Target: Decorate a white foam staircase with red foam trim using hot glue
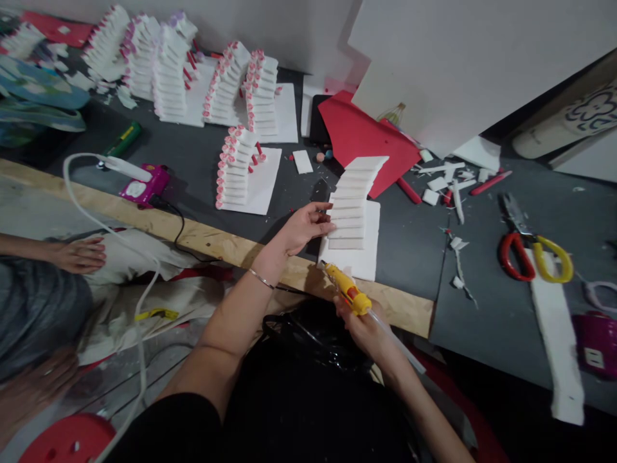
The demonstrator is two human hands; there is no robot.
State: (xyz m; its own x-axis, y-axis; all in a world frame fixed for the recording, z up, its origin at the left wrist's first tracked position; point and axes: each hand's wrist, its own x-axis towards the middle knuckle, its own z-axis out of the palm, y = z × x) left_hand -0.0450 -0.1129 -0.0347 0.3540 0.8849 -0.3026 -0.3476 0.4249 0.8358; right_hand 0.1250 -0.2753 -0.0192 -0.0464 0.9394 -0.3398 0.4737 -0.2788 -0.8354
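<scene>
Clearly, a small white staircase (349, 209) can be seen near the front edge of the dark tabletop (197, 170), sitting on a flat white board (370, 260). Its long side runs away from the person, and its far end is bent over to the right. The steps are thin and flat, laid crosswise one after another like a fan, and they look like foam.

The staircase is touched on its left side by the left hand (308, 228). The fingers and thumb are bent there, but whether a step is pinched between them cannot be told. A yellow glue gun (351, 289) is gripped by the right hand (357, 325), with the fingers wrapped around it. Its tip is pointed forward and to the left, by the near left corner of the board. A long, see-through glue stick (400, 344) is left poking out of its back.

To the left, another staircase (235, 173) is lined along one side with round, pink-and-red bits. A smooth red sheet (344, 122) is spread behind the white staircase. Pliers (523, 238) with one red handle and one yellow handle are seen on the right. Dark curly lines are drawn on a pale bottle (569, 128). The yellow label on a green tool (125, 138) is too small to be read.
</scene>
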